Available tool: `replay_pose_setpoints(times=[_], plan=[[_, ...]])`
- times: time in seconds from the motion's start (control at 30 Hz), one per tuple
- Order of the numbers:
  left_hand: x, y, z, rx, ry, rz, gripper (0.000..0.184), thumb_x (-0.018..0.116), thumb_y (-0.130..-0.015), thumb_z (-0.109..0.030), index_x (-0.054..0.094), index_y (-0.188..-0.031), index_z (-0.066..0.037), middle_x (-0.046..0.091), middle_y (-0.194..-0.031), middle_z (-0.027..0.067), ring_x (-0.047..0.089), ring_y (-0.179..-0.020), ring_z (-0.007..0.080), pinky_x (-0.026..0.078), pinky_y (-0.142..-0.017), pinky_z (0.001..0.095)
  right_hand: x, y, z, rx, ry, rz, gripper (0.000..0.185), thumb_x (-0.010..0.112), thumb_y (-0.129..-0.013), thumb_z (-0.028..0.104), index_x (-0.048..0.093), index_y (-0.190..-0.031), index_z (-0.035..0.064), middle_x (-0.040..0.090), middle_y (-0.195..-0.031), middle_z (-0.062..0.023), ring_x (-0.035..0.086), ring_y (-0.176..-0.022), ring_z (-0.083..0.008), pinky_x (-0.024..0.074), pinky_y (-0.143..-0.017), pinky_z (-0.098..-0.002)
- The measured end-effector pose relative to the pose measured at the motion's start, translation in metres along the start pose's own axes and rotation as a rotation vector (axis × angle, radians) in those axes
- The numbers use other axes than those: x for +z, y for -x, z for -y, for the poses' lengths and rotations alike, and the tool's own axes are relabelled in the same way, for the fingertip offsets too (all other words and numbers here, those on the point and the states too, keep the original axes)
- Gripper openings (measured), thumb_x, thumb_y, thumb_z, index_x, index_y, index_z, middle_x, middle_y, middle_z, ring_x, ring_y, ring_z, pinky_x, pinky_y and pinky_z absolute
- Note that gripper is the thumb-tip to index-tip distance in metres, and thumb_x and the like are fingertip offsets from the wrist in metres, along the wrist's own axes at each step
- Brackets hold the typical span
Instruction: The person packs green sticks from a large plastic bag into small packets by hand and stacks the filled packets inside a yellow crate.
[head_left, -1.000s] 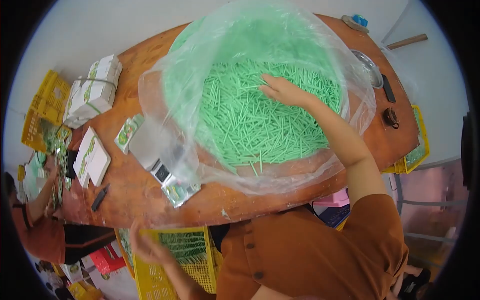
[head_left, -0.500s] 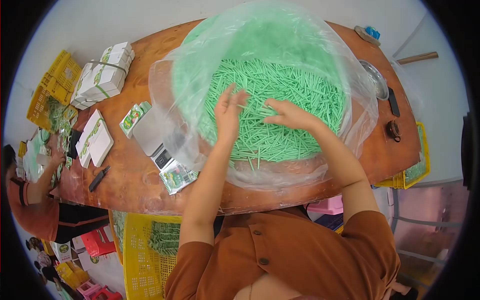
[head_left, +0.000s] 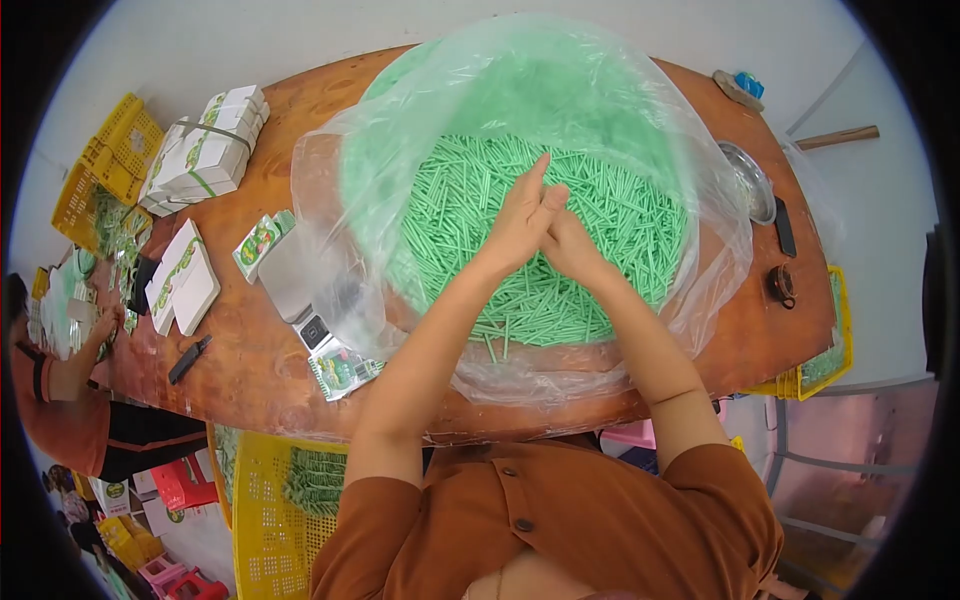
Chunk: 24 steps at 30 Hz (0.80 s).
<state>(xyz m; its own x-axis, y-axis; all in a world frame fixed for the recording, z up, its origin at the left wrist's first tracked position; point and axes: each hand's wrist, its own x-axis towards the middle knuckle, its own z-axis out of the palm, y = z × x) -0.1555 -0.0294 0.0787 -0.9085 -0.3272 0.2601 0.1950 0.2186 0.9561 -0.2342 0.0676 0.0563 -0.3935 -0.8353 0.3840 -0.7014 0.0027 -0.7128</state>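
Note:
My left hand (head_left: 520,220) and my right hand (head_left: 571,246) meet over a heap of thin green sticks (head_left: 460,220). The left hand's fingers are long and pressed together, pointing away from me. Against its palm side, the right hand's fingers are closed and partly covered. Whatever lies between the hands is hidden. The sticks lie loose inside a large clear plastic bag (head_left: 715,270), spread open around them. Left of the bag are a small scale (head_left: 314,330) and a green-and-white printed packet (head_left: 343,371).
On the wooden table (head_left: 270,365) lie white boxes (head_left: 205,150), flat cartons (head_left: 185,280), a black cutter (head_left: 190,360), a metal bowl (head_left: 750,182), a phone (head_left: 785,228) and a tape roll (head_left: 781,286). A yellow crate (head_left: 270,510) stands below. Another person (head_left: 60,400) works at left.
My hands were apart over the sticks, fingers spread. Both have come together, the left moving right and its fingers drawing together. The view has shifted slightly.

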Motion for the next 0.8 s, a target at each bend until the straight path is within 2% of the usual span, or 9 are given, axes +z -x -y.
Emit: replay_pose_setpoints(times=[0.1,0.2,0.33,0.47,0.5,0.6,0.63,0.7,0.8], plan=[[0.000,0.004,0.005,0.076,-0.086,-0.067,0.068,0.033,-0.093,-0.049,0.016,-0.141,-0.005,0.023,-0.142,0.0204,0.022,-0.132,0.0299,0.019,-0.107,0.0373,-0.016,-0.004,0.017,0.066,-0.030,-0.171,0.031,0.056,-0.082,0.009,0.042,-0.109,0.0020,0.058,-0.082,-0.0152,0.058,-0.068,-0.0293,0.0449,-0.063,-0.0346],[0.018,0.012,0.000,-0.259,0.631,-0.333,0.076,0.029,-0.090,-0.058,0.010,-0.142,-0.005,0.019,-0.143,0.0219,0.020,-0.133,0.0305,0.017,-0.107,0.0394,-0.006,-0.013,0.025,0.061,-0.552,-0.524,0.034,0.057,-0.082,0.008,0.043,-0.113,0.0053,0.054,-0.079,-0.0060,0.055,-0.065,-0.0159,0.0439,-0.063,-0.0287],[0.029,0.013,-0.007,-0.171,1.272,-0.250,0.079,0.033,-0.085,-0.060,0.014,-0.138,-0.005,0.023,-0.140,0.0244,0.020,-0.132,0.0333,0.016,-0.107,0.0440,0.011,0.000,0.036,0.057,-0.569,-0.436,0.026,0.058,-0.083,0.008,0.050,-0.108,0.0059,0.054,-0.079,-0.0014,0.051,-0.067,-0.0088,0.0428,-0.065,-0.0247],[0.017,0.013,-0.013,0.172,-0.067,-0.543,0.071,0.047,-0.083,-0.051,0.030,-0.132,-0.003,0.031,-0.136,0.0226,0.026,-0.129,0.0363,0.021,-0.105,0.0479,-0.012,0.011,0.035,0.265,-0.479,-0.256,0.014,0.057,-0.086,0.016,0.058,-0.091,0.0029,0.058,-0.074,-0.0040,0.053,-0.064,-0.0112,0.0440,-0.062,-0.0242],[0.010,0.016,-0.014,0.227,-0.257,-0.588,0.069,0.050,-0.082,-0.049,0.034,-0.131,-0.003,0.033,-0.135,0.0221,0.027,-0.128,0.0371,0.022,-0.104,0.0489,-0.027,0.010,0.046,0.356,-0.072,-0.089,0.018,0.055,-0.087,0.019,0.057,-0.094,0.0025,0.059,-0.072,-0.0072,0.054,-0.062,-0.0150,0.0438,-0.058,-0.0273],[0.018,0.049,-0.041,0.213,-0.782,-0.243,0.054,0.062,-0.075,-0.029,0.047,-0.120,-0.003,0.041,-0.127,0.0217,0.036,-0.122,0.0373,0.029,-0.100,0.0482,0.005,0.013,0.017,-0.310,0.310,-0.268,0.017,0.055,-0.085,0.018,0.059,-0.093,0.0024,0.060,-0.069,-0.0102,0.054,-0.059,-0.0202,0.0406,-0.053,-0.0325],[0.013,0.067,-0.044,0.170,-0.799,-0.273,0.054,0.062,-0.075,-0.029,0.047,-0.120,-0.003,0.041,-0.127,0.0217,0.036,-0.122,0.0373,0.029,-0.100,0.0482,0.014,0.013,0.022,-0.437,0.344,-0.329,0.017,0.056,-0.085,0.017,0.059,-0.092,0.0025,0.060,-0.068,-0.0100,0.053,-0.059,-0.0208,0.0400,-0.053,-0.0332],[-0.006,0.093,-0.047,0.516,-0.481,-0.308,0.042,0.065,-0.073,-0.017,0.054,-0.111,-0.005,0.048,-0.120,0.0192,0.044,-0.113,0.0349,0.037,-0.094,0.0455,-0.004,0.011,0.041,-0.039,0.108,0.087,0.014,0.056,-0.084,0.015,0.060,-0.089,0.0022,0.059,-0.068,-0.0059,0.052,-0.059,-0.0181,0.0395,-0.054,-0.0307],[-0.082,0.202,-0.042,0.633,-0.912,-0.564,0.032,0.065,-0.057,-0.003,0.064,-0.089,-0.003,0.061,-0.095,0.0136,0.057,-0.087,0.0317,0.046,-0.077,0.0420,-0.016,0.017,0.042,0.131,-0.053,0.194,0.012,0.056,-0.084,0.014,0.059,-0.086,0.0024,0.057,-0.066,-0.0016,0.050,-0.060,-0.0147,0.0388,-0.056,-0.0280]])
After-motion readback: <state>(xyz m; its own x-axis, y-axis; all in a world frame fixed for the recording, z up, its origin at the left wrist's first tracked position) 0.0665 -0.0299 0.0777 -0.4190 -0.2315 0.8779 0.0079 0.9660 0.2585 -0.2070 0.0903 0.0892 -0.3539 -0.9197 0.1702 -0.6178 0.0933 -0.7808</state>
